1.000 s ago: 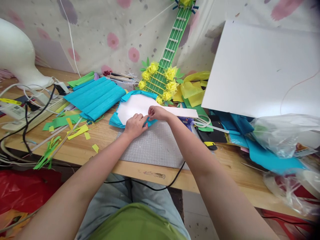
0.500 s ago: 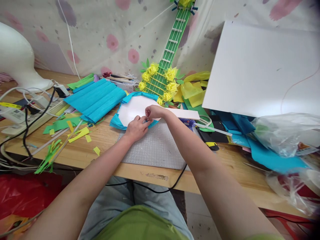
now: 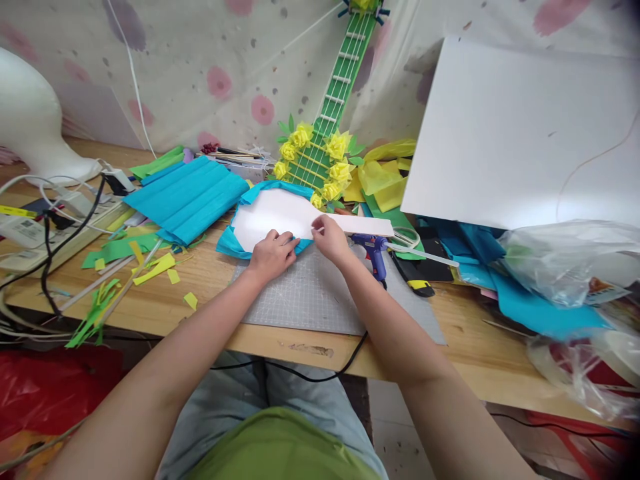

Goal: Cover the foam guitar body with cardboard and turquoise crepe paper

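Observation:
A white guitar-shaped board [image 3: 277,217] lies on the bench, its rounded body edged with folded blue crepe paper [image 3: 234,244]. My left hand [image 3: 273,257] lies over the near edge of the body, fingers laid flat on the folded paper. Close to its right, where the body meets the narrow neck [image 3: 367,227], my right hand [image 3: 331,240] has its thumb and fingertips drawn together at the board's edge. What they pinch, if anything, is too small to tell. A purple glue gun [image 3: 375,253] rests beside the neck, right of my right hand.
A grey cutting mat [image 3: 310,300] lies under the board. Behind stands a green paper guitar [image 3: 315,160] with yellow flowers. Left are folded blue crepe paper [image 3: 193,197], paper scraps [image 3: 155,267] and a power strip [image 3: 95,223]. Right are a cutter knife [image 3: 417,285] and a white sheet [image 3: 515,133].
My right hand has moved right and slightly toward me, away from my left hand's fingertips. The glue gun now shows more fully. My left hand stays on the paper edge.

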